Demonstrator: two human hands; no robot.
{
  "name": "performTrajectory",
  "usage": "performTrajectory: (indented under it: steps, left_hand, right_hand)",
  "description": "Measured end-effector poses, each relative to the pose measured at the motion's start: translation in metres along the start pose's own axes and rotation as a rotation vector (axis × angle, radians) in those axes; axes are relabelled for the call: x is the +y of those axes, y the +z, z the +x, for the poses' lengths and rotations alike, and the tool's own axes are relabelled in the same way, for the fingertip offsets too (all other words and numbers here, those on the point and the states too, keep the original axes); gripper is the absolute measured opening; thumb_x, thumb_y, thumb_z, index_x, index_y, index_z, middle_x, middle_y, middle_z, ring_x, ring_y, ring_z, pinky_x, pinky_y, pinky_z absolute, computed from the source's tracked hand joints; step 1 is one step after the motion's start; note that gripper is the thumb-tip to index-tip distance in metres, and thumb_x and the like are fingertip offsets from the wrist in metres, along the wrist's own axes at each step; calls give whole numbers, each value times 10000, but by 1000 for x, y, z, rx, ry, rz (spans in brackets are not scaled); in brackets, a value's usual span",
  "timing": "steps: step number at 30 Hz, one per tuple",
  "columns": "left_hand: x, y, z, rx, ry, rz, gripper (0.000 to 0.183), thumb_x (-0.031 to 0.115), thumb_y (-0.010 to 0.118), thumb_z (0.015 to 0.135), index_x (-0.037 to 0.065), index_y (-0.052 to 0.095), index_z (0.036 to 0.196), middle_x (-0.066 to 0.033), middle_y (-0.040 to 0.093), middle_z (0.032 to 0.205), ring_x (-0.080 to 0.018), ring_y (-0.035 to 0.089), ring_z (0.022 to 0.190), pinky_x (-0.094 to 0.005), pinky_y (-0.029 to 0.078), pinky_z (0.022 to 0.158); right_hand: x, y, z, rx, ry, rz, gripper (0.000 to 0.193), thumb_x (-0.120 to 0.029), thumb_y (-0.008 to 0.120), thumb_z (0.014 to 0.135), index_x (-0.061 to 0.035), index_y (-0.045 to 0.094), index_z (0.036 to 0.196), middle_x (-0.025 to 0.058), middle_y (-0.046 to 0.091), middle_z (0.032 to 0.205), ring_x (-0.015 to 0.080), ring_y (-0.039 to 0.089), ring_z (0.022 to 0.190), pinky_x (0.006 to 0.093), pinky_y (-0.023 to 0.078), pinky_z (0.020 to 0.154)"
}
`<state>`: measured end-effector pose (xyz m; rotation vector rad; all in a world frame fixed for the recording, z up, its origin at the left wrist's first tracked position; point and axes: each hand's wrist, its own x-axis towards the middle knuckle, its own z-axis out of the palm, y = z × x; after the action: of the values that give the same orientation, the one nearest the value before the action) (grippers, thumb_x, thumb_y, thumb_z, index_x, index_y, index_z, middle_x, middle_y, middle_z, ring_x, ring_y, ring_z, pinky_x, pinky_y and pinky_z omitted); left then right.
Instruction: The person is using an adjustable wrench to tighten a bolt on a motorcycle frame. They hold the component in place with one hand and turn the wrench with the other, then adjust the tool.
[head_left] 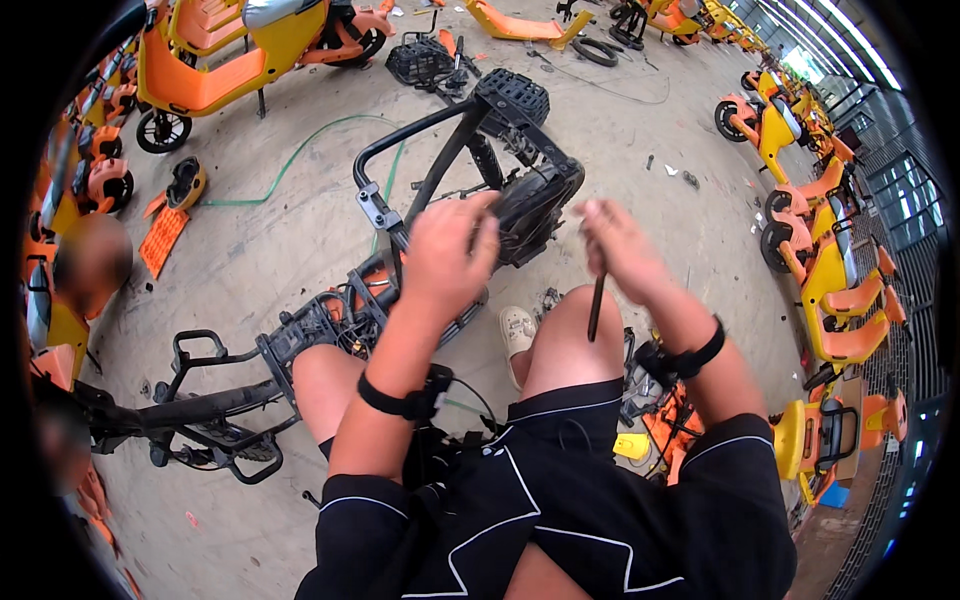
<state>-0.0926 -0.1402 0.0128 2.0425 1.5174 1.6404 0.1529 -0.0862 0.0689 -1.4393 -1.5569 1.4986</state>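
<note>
A stripped black scooter frame (425, 185) stretches diagonally in front of me, with its wheel (540, 205) at the far end. My left hand (452, 250) is over the frame's bent tube, close to the wheel. Its fingers are half bent and apart, slightly blurred, and I see nothing between them; whether they touch the frame I cannot tell. To the right of the wheel, my right hand (622, 245) is closed around a thin dark rod-shaped tool (597, 308), whose free end points down toward my knee. The tool's upper end is hidden in the fist.
Yellow and orange scooters line the left (215, 75) and right (845, 280) sides. A helmet (186, 184), an orange panel (163, 240), a green hose (290, 172) and a black basket (420, 62) lie on the concrete. Loose orange parts (672, 425) and a yellow piece (631, 446) are beside my right knee.
</note>
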Motion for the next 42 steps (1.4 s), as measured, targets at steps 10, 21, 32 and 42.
performTrajectory:
  steps: [10, 21, 32, 42]
  left_hand:
    - [-68, 0, -29, 176, 385, 274, 297, 39, 736, 725, 100, 703, 1014, -15, 671, 804, -228, 607, 717, -363, 458, 689]
    - [-75, -4, -30, 182, 454, 203, 297, 54, 746, 713, 94, 701, 1004, -2, 590, 732, -214, 547, 656, -353, 431, 650]
    - [-77, -5, -32, 180, 445, 207, 292, 90, 758, 719, 122, 691, 1001, 25, 576, 747, -189, 550, 696, -334, 438, 688]
    - [-78, -5, -32, 193, 462, 216, 295, 98, 761, 714, 127, 687, 998, 34, 562, 738, -175, 548, 704, -324, 435, 692]
  right_hand:
    - [-64, -48, 86, -78, 62, -170, 466, -356, 648, 1011, 23, 524, 1251, 52, 513, 954, 150, 575, 778, 332, 521, 669]
    - [-91, -20, 102, 57, 92, -622, 466, -360, 696, 969, 43, 583, 1173, 48, 550, 814, 136, 591, 636, 312, 522, 515]
    - [-98, -15, 99, 56, 120, -753, 391, -317, 675, 978, 20, 597, 1159, 46, 552, 809, 136, 584, 621, 317, 510, 502]
    - [-114, 2, 97, 108, 274, -748, 373, -304, 644, 965, 48, 580, 1071, 79, 568, 834, 210, 673, 662, 367, 605, 575]
